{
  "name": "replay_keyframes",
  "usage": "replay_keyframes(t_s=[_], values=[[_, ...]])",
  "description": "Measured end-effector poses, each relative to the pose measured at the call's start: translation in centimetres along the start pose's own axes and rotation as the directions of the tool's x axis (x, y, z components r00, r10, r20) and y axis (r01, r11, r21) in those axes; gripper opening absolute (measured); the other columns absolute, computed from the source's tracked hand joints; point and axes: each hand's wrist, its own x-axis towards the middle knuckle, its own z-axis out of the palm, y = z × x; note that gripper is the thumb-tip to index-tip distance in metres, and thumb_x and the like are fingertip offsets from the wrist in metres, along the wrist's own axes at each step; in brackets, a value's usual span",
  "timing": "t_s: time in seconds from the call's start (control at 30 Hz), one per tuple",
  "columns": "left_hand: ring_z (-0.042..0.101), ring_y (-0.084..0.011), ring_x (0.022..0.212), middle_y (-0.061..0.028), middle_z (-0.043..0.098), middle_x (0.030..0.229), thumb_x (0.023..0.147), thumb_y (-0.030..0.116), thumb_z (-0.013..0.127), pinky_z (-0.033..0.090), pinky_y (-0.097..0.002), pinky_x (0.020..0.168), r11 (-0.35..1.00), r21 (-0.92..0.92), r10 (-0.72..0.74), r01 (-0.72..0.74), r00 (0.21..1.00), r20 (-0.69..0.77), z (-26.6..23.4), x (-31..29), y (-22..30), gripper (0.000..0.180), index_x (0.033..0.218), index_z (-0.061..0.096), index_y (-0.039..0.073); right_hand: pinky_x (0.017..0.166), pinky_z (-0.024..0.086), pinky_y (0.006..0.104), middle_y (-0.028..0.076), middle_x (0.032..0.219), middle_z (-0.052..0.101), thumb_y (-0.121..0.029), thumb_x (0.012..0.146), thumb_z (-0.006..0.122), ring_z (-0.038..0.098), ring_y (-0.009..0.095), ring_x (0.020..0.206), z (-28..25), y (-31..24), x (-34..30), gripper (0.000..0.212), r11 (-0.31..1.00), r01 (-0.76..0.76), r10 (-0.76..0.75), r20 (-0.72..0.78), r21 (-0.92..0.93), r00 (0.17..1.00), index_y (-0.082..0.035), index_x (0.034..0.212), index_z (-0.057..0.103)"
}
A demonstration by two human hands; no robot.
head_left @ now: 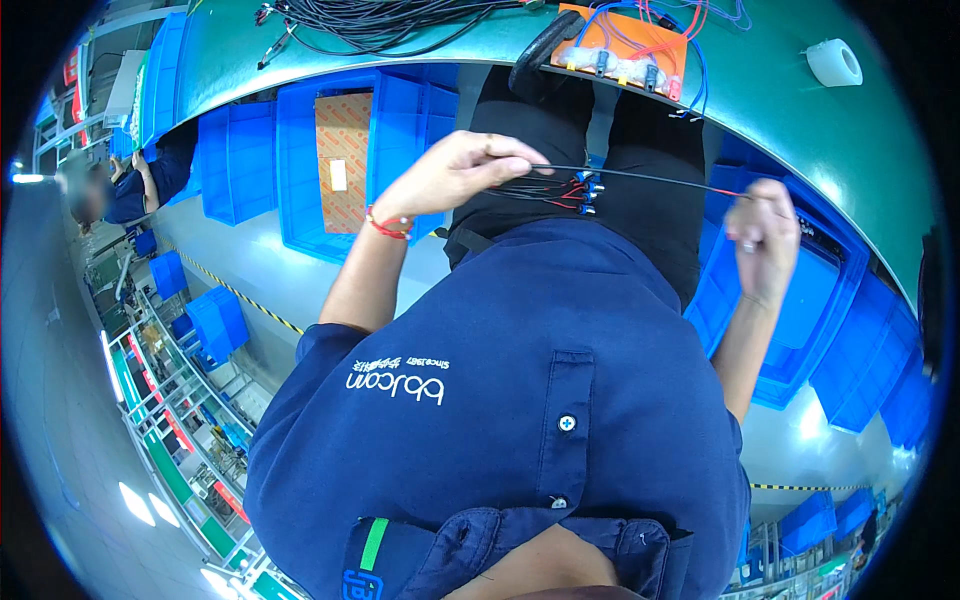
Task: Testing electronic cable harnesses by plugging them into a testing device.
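Observation:
A thin black cable [650,177] runs nearly straight between my two hands, above my lap. My left hand [462,168] pinches it between thumb and fingertips at one end. At the other end, where red wire shows, my right hand [768,238] is closed on it with curled fingers. Several more black cables [540,190] lie across my thighs below, their red wires leading to blue connectors [588,192]. On the green table ahead, an orange board [630,40] carries connectors, clips and red and blue wires. A dark curved object [540,52] leans at the board's left side.
A bundle of black cables [385,28] lies on the green table [250,75] at the far left. A white tape roll [834,63] stands at the right. Blue bins [237,165] flank my legs, one holding a brown carton [343,185]. Another person [160,180] sits at left.

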Motion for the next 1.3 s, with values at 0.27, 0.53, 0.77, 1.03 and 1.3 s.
replay_keyframes(t_s=[0.27, 0.53, 0.77, 1.03, 1.3], values=[[0.056, -0.0098, 0.073, -0.0047, 0.065, 0.085, 0.093, 0.015, 0.064, 0.047, -0.0231, 0.069, 0.978, -0.204, -0.091, 0.052, 0.978, -0.186, -3.2, -1.6, -1.9, 0.021, 0.108, 0.069, 0.001, 0.077, 0.042, 0.0339, 0.003, 0.063, 0.041, -0.028, 0.096, 0.059, 0.040, 0.017, 0.065, -8.8, -4.8, -1.7, 0.035, 0.887, 0.389, -0.159, -0.627, 0.248, 0.762, -0.006, 0.070, 0.051], [0.050, -0.0147, 0.081, -0.0041, 0.058, 0.091, 0.094, 0.017, 0.062, 0.042, -0.0287, 0.070, 0.491, -0.811, 0.173, -0.319, 0.948, -0.268, 2.0, 2.7, -1.2, 0.020, 0.107, 0.062, 0.002, 0.059, 0.033, 0.0300, 0.004, 0.062, 0.038, -0.027, 0.093, 0.062, 0.041, 0.015, 0.063, -17.3, -3.9, -3.2, 0.039, 0.564, 0.186, -0.123, -0.140, 0.805, 0.982, -0.008, 0.064, 0.043], [0.052, -0.0092, 0.059, -0.0030, 0.057, 0.075, 0.102, 0.020, 0.049, 0.047, -0.0215, 0.055, 0.718, -0.679, 0.087, -0.155, 0.987, -0.135, 6.5, 6.0, 1.6, 0.026, 0.100, 0.062, -0.002, 0.053, 0.026, 0.0293, 0.003, 0.065, 0.036, -0.010, 0.081, 0.054, 0.030, 0.014, 0.058, -11.3, -5.6, -3.4, 0.014, 0.790, 0.361, -0.051, -0.533, 0.496, 0.845, -0.001, 0.090, 0.050], [0.051, -0.0049, 0.051, -0.0021, 0.059, 0.073, 0.102, 0.022, 0.050, 0.045, -0.0197, 0.048, 0.633, -0.774, 0.022, 0.002, 1.000, 0.020, 8.8, 8.7, 2.2, 0.031, 0.113, 0.061, -0.004, 0.060, 0.029, 0.0291, 0.002, 0.065, 0.038, -0.014, 0.076, 0.049, 0.034, 0.014, 0.061, -4.1, -2.1, -0.1, 0.014, 0.915, 0.296, -0.192, -0.351, 0.274, 0.916, -0.004, 0.085, 0.051], [0.056, -0.0065, 0.052, -0.0058, 0.064, 0.077, 0.100, 0.023, 0.054, 0.046, -0.0193, 0.048, 0.681, -0.725, 0.046, -0.107, 0.994, -0.104, 9.3, 9.4, 2.2, 0.028, 0.109, 0.062, -0.002, 0.065, 0.029, 0.0285, 0.003, 0.068, 0.039, -0.015, 0.078, 0.044, 0.032, 0.013, 0.065, -0.9, -0.7, 1.8, 0.010, 0.963, 0.266, -0.247, -0.259, 0.041, 0.934, -0.006, 0.083, 0.044]])
